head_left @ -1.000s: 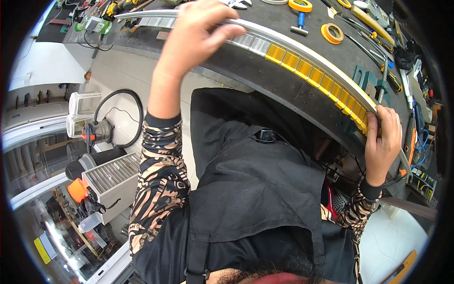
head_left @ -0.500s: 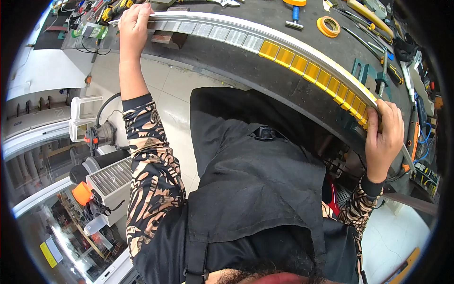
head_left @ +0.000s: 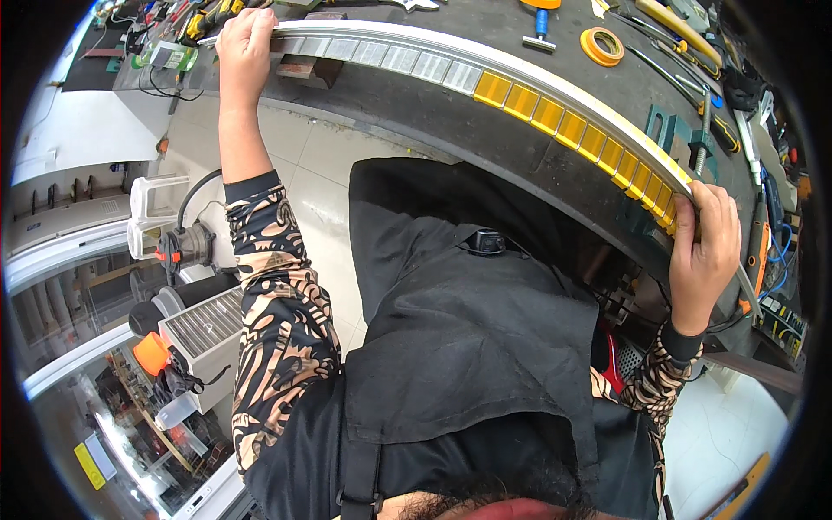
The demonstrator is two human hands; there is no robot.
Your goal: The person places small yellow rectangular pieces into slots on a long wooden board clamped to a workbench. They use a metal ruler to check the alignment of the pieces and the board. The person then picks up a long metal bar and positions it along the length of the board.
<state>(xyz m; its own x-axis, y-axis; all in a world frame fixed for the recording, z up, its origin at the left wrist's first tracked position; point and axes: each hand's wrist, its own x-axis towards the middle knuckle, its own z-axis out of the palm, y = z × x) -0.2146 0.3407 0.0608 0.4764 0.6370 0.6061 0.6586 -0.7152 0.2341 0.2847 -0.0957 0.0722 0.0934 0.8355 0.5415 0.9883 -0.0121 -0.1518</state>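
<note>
A long metal strip spans the workbench, bent in a curve by the wide view. Its left part carries silver square segments and its right part yellow ones. My left hand is closed on the left end, fingers over the top edge. Round the right end my right hand is closed, thumb on the near side and fingers behind. A brown block lies under the strip near my left hand. Beside the right end, partly behind the strip, is a green clamp-like metal fixture with a threaded rod.
On the dark workbench lie a roll of yellow tape and a blue-handled tool. Several hand tools crowd the right side. A yellow-black tool and a green bottle lie at far left. A corded machine stands below left.
</note>
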